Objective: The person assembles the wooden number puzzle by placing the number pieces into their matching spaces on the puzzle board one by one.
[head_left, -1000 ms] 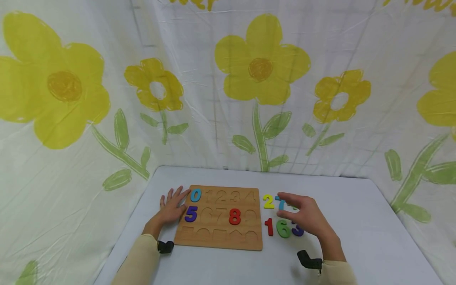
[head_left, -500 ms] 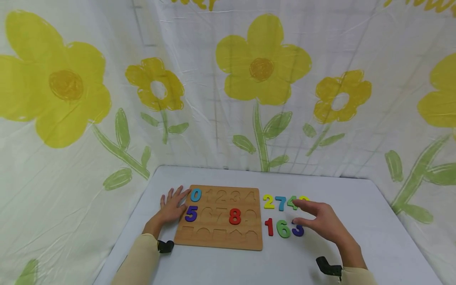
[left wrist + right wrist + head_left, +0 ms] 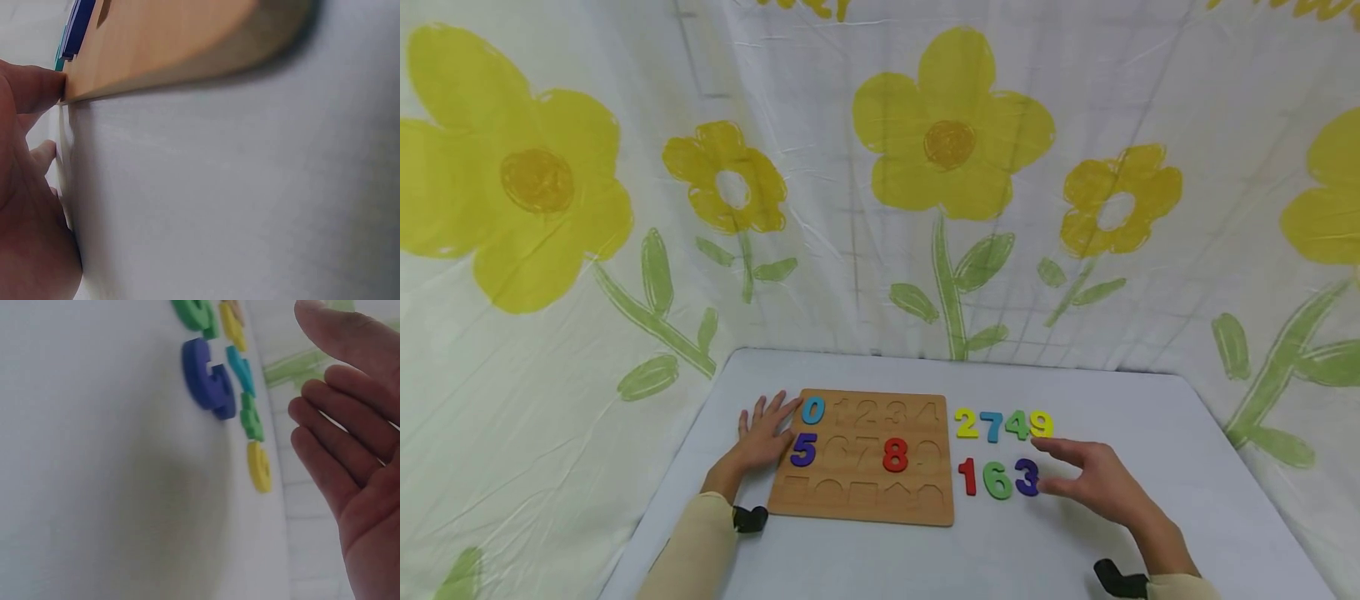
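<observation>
1. A flower-printed sheet (image 3: 880, 183), yellow blooms on green stems, hangs behind and around a grey table (image 3: 1150, 517).
2. A wooden number board (image 3: 861, 504) lies flat at the table's centre-left, its recesses cut as digits in two rows and shapes along the near row. Three recesses are filled: a blue 0 (image 3: 812, 409) at the board's 10 o'clock corner, a purple 5 (image 3: 802, 450) just below it, and a red 8 (image 3: 895, 455) near the middle.
3. The left hand (image 3: 758, 439) rests flat at the board's 9 o'clock edge, fingers straight and spread, a fingertip touching the wood in the left wrist view.
4. The right hand (image 3: 1097, 479) hovers at 3 o'clock of the loose digits, palm open and fingers relaxed, gripping nothing; it is nearest the purple 3 (image 3: 1027, 477) and just beside it.
5. Loose digits lie at the board's 3 o'clock in two rows. Far row: yellow 2 (image 3: 966, 423), blue 7 (image 3: 992, 426), green 4 (image 3: 1017, 425), yellow 9 (image 3: 1041, 423). Near row: red 1 (image 3: 968, 477), green 6 (image 3: 997, 480), then the purple 3, thick-cut and lying flat.
</observation>
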`<state>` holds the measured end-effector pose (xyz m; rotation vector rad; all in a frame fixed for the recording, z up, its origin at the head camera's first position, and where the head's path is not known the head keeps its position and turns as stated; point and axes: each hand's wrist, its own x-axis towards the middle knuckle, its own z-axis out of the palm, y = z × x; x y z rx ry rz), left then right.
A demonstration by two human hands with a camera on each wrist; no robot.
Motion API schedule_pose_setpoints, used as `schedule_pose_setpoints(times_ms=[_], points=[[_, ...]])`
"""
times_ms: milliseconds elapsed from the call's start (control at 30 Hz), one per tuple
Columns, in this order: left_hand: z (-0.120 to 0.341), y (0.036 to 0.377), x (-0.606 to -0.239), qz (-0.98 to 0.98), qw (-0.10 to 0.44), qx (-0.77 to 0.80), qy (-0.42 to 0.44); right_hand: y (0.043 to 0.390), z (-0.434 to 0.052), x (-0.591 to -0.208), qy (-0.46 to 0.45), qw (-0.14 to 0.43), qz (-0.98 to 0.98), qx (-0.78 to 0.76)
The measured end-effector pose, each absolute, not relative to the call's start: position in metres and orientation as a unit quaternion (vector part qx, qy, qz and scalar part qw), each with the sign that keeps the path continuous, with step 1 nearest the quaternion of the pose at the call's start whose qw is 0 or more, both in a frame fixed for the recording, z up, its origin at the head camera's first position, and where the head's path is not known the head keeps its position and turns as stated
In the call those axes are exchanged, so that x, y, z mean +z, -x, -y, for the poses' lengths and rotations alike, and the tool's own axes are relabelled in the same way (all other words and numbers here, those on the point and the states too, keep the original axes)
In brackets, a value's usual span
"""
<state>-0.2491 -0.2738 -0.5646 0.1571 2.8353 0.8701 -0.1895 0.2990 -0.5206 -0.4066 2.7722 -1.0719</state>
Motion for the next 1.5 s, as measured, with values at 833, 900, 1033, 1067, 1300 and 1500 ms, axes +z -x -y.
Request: schedule_pose_setpoints(times_ms=[833,900,1033,1067,1300,1500], points=[[0.273,0.245,-0.561,-0.947,0.068,0.307,-0.057,0.190,-0.291,-0.561,0.118,0.073,-0.931,-0.338],[0.273,0.246,-0.562,-0.947,0.071,0.307,-0.056,0.188,-0.290,-0.561,0.120,0.072,-0.933,-0.332],[0.274,0.246,-0.562,-0.947,0.074,0.306,-0.054,0.187,-0.290,-0.561,0.136,0.062,-0.936,-0.318],[0.274,0.246,-0.562,-0.948,0.077,0.305,-0.053,0.187,-0.290,-0.561,0.136,0.060,-0.937,-0.317],[0.275,0.247,-0.565,-0.949,0.081,0.300,-0.054,0.183,-0.292,-0.554,0.130,0.056,-0.938,-0.316],[0.275,0.248,-0.566,-0.949,0.080,0.300,-0.053,0.182,-0.293,-0.540,0.123,0.060,-0.934,-0.329]])
